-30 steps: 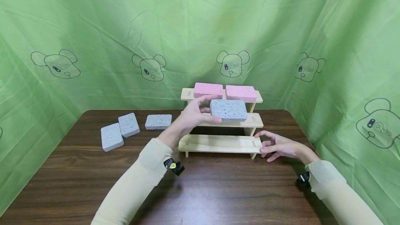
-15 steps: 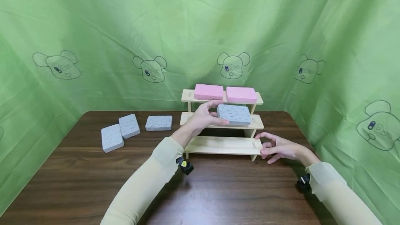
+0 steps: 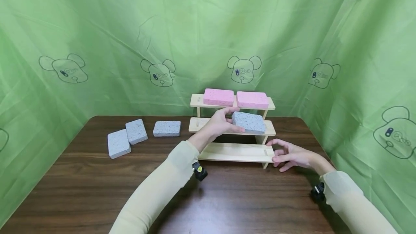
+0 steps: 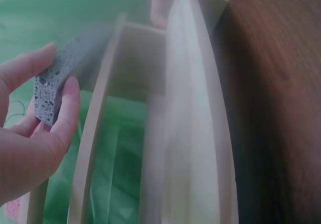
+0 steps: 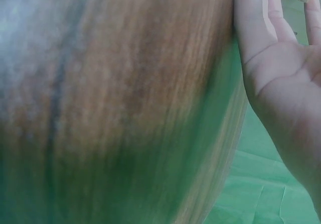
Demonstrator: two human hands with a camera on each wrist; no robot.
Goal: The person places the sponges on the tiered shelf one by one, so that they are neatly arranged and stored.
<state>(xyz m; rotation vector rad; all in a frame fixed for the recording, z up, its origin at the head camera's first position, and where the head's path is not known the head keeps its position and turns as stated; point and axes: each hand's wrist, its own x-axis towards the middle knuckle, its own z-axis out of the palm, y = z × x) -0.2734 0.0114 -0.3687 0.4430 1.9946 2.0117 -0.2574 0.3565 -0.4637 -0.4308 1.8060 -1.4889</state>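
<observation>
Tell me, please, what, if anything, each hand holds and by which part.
The left hand pinches a blue sponge by one short end; whether the right hand grips the rack is unclear.

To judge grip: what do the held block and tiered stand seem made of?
The blue-gray block: matte, probably cellulose sponge, given its open pores. The tiered stand: apparently smooth wood, given its pale tan boards; bare or clear-coated, I can't tell.

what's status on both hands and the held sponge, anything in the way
Left hand gripping blue sponge at middle shelf. Right hand at end of bottom shelf. No obstruction seen.
</observation>
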